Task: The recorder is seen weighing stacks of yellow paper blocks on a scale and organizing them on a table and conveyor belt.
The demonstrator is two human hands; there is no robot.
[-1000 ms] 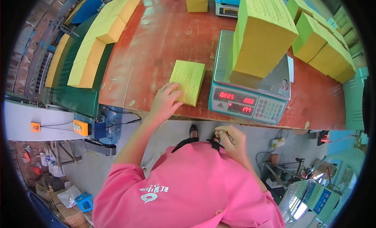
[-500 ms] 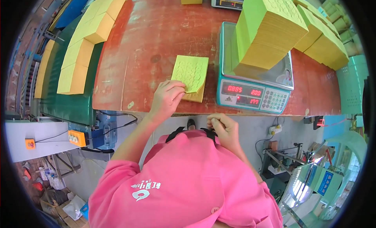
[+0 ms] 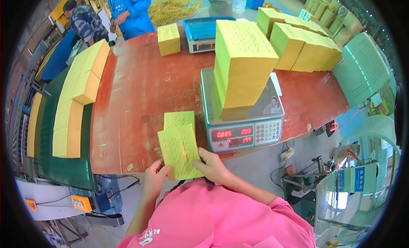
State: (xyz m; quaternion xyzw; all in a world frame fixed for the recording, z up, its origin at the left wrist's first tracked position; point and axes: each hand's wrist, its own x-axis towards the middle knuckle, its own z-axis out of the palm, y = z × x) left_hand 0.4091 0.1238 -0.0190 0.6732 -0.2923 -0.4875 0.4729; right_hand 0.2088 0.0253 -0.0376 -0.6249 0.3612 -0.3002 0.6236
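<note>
Both my hands hold a thin bundle of yellow paper sheets over the near edge of the red-brown table. My left hand grips its lower left corner and my right hand grips its lower right edge. Just beyond it a small stack of the same yellow sheets lies on the table. To the right stands a digital scale with a red lit display, bearing a tall stack of yellow sheets.
More yellow stacks sit at the table's far right, a small one at the far edge beside a second scale. Yellow stacks line a green bench on the left. Two people stand beyond. Green plastic chairs are at right.
My right hand came up from my chest to the sheets. Both hands have lifted a bundle off the small stack and drawn it toward me. The view has tilted up.
</note>
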